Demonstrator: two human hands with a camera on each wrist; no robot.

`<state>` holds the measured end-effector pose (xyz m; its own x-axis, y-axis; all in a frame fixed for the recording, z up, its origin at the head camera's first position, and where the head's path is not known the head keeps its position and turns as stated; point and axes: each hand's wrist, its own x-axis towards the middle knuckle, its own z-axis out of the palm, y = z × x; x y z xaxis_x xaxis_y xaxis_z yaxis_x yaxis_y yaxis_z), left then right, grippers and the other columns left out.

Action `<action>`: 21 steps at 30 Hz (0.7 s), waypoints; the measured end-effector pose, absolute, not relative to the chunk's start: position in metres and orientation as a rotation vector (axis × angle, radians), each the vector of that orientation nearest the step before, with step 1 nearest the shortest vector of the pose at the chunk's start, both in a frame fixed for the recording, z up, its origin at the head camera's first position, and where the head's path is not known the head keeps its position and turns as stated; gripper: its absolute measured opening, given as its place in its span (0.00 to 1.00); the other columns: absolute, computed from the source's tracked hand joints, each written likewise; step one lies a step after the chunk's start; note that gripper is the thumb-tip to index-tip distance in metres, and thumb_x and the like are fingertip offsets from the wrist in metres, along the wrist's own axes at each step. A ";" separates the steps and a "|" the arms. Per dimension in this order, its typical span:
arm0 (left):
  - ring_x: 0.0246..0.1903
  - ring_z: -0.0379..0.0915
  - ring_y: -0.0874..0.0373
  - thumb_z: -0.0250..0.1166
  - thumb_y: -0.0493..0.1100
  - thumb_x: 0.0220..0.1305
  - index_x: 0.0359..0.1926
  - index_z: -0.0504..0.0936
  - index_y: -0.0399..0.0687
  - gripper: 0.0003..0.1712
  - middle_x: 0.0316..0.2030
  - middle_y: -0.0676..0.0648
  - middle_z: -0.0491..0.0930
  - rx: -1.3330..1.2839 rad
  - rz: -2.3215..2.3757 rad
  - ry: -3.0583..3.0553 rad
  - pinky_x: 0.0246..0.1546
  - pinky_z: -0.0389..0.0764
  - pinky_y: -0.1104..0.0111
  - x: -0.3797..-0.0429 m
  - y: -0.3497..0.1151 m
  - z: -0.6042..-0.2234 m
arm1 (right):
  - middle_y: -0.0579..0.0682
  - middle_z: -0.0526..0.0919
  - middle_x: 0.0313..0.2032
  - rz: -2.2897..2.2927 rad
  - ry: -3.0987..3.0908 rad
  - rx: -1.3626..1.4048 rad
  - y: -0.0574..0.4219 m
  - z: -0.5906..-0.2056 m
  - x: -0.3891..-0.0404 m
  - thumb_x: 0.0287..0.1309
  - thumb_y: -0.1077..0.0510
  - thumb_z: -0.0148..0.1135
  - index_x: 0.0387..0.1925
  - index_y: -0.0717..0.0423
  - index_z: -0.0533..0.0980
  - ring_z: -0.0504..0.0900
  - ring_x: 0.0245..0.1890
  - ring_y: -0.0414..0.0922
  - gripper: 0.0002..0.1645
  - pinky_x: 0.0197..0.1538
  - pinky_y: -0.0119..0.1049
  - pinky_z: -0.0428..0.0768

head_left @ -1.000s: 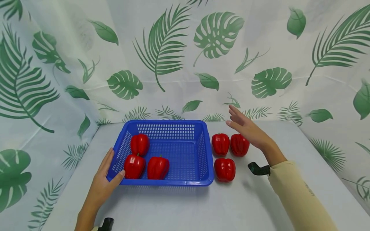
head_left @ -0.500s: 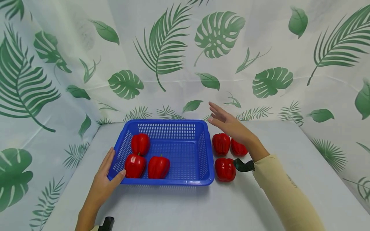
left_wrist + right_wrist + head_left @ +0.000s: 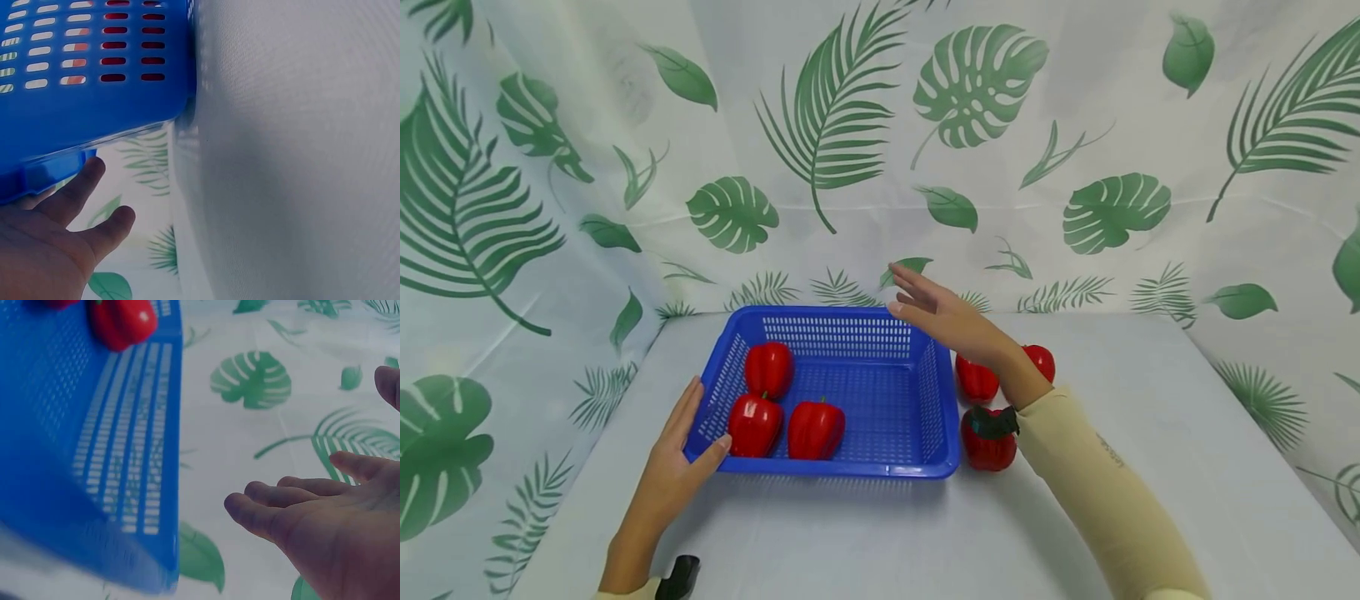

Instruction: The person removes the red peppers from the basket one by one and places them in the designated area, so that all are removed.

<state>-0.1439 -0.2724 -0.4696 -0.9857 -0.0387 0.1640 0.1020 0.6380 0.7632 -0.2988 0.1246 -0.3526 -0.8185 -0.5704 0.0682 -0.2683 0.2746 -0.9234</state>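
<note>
A blue plastic basket (image 3: 850, 469) stands on the table, with three red bell peppers inside; one bell pepper (image 3: 770, 369) lies behind the other two. My left hand (image 3: 673, 467) rests along the basket's left side, fingers straight and thumb near the front rim. In the left wrist view its fingers (image 3: 109, 234) spread beside the perforated wall. Held in the air by the basket's back right corner, my right hand (image 3: 951, 321) has extended fingers and nothing in it. Right of the basket, three more bell peppers lie, one of them a bell pepper (image 3: 989, 450) partly covered by the wrist strap.
The white table (image 3: 850, 542) reaches back to a hanging cloth (image 3: 1000, 200) with green leaf prints, which also covers both sides. A dark strap mount (image 3: 992, 422) juts from the right wrist, and a black one (image 3: 679, 577) from the left.
My right hand has swept leftward from above the loose bell peppers to the basket's back right corner. The left hand stays at the basket's side. The head view has shifted slightly.
</note>
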 end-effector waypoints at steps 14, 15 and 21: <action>0.81 0.44 0.31 0.66 0.55 0.71 0.87 0.48 0.46 0.54 0.85 0.40 0.45 -0.054 -1.258 -2.701 0.64 0.63 0.27 -0.145 -0.271 -0.467 | 0.47 0.61 0.82 -1.463 2.158 -0.824 0.073 -0.361 -0.288 0.77 0.41 0.60 0.86 0.39 0.55 0.60 0.81 0.52 0.44 0.75 0.60 0.68; 0.81 0.44 0.31 0.66 0.55 0.71 0.87 0.48 0.46 0.54 0.85 0.40 0.45 -0.052 -1.261 -2.703 0.64 0.63 0.27 -0.144 -0.271 -0.467 | 0.48 0.61 0.82 -1.447 2.159 -0.823 0.070 -0.362 -0.287 0.77 0.42 0.60 0.86 0.39 0.56 0.60 0.81 0.52 0.44 0.75 0.59 0.68; 0.81 0.44 0.32 0.66 0.55 0.72 0.87 0.48 0.47 0.54 0.85 0.40 0.46 -0.031 -1.262 -2.704 0.64 0.64 0.27 -0.143 -0.271 -0.469 | 0.50 0.61 0.82 -1.328 2.157 -0.849 0.051 -0.373 -0.284 0.75 0.42 0.63 0.86 0.41 0.58 0.58 0.81 0.56 0.45 0.74 0.56 0.70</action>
